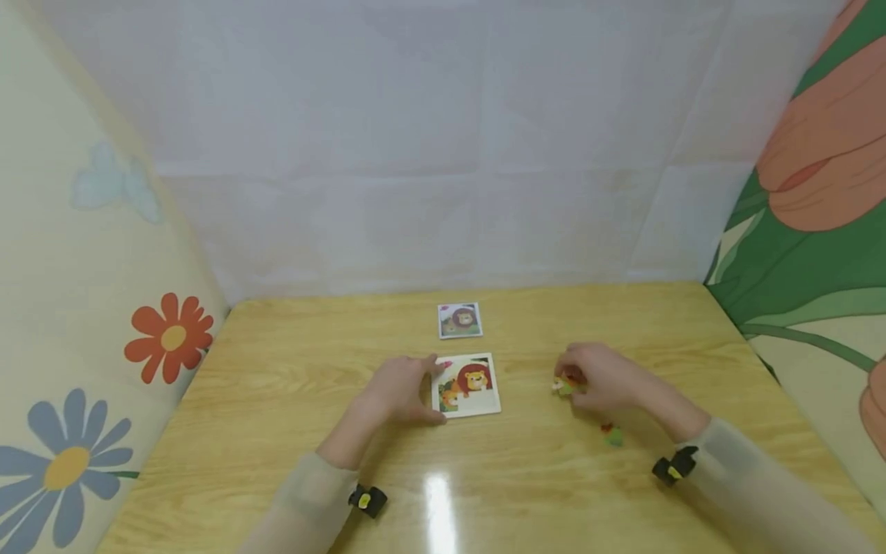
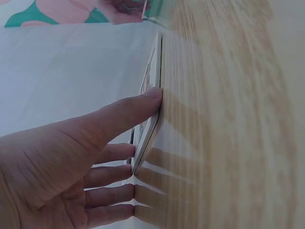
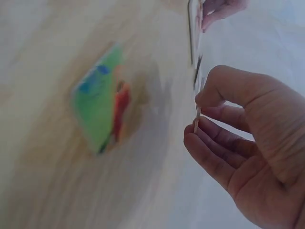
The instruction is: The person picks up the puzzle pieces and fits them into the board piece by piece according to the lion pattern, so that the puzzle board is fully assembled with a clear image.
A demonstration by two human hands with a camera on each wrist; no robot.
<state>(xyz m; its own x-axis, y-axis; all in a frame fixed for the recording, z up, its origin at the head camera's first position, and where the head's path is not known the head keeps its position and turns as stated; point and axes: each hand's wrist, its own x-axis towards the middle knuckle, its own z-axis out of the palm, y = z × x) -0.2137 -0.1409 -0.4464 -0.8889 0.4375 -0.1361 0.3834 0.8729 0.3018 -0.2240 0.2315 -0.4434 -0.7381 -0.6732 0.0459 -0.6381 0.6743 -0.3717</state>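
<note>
In the head view a white-framed jigsaw board (image 1: 484, 402) with a lion picture lies mid-table, its lower right part bare white. My left hand (image 1: 398, 391) grips the board's left side, the thumb (image 2: 152, 94) along the near edge and a finger at the far corner. To the right, my right hand (image 1: 604, 377) pinches a small jigsaw piece (image 1: 564, 385) with yellow and green on it; the right wrist view shows this piece (image 3: 198, 117) edge-on between thumb and fingers. A loose green and red piece (image 1: 612, 435) lies on the table, nearer than that hand.
Behind the board lies a smaller picture card (image 1: 459, 320) with the same lion scene. White cloth (image 1: 415, 231) hangs along the back edge of the wooden table (image 1: 291, 338). Flower-printed panels (image 1: 104, 323) stand on both sides.
</note>
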